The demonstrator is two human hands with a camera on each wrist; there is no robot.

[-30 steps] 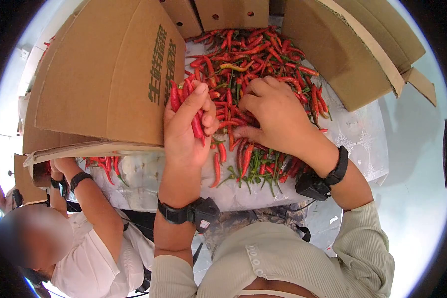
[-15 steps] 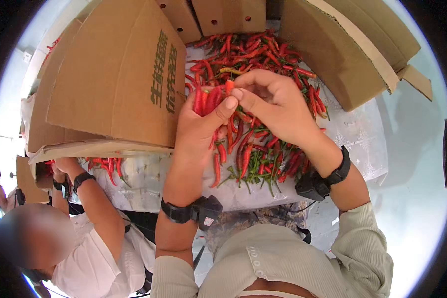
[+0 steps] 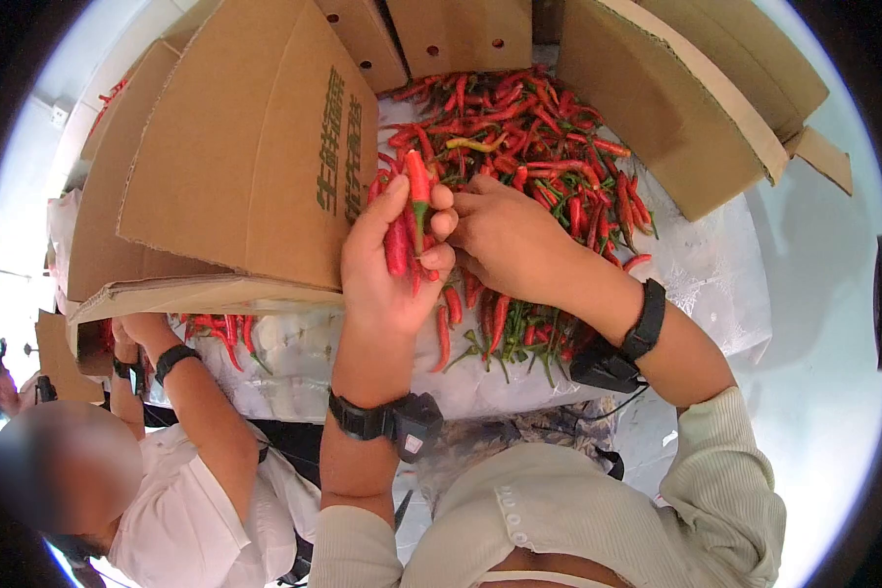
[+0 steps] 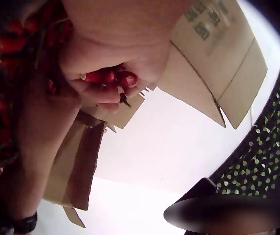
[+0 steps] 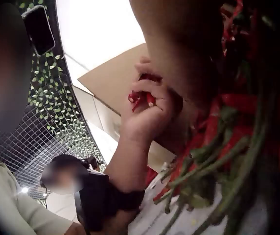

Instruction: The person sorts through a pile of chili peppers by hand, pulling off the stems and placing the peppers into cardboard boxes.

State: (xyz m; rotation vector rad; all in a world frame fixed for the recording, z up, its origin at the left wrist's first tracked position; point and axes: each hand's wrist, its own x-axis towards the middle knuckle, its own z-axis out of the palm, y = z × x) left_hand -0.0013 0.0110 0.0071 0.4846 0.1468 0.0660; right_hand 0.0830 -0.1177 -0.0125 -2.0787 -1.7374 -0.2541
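My left hand grips several red chili peppers, palm up, in front of the printed cardboard box. One red chili pepper lies across the top of this bunch, its green stem toward the wrist. Cut or stemless ends of held chilies poke out of the curled fist in the left wrist view. Just right of it, my right hand reaches down at the near part of the chili pile. Its fingertips are mostly hidden, and I cannot tell whether they hold a chili.
Printed cardboard stands close on the left, another cardboard panel on the right, more at the back. Green-stemmed chilies lie at the near edge of the white-covered table. Another person works at the left.
My right hand came from the pile to the left hand, left a chili with a green stem on the bunch there, then went back down to the pile.
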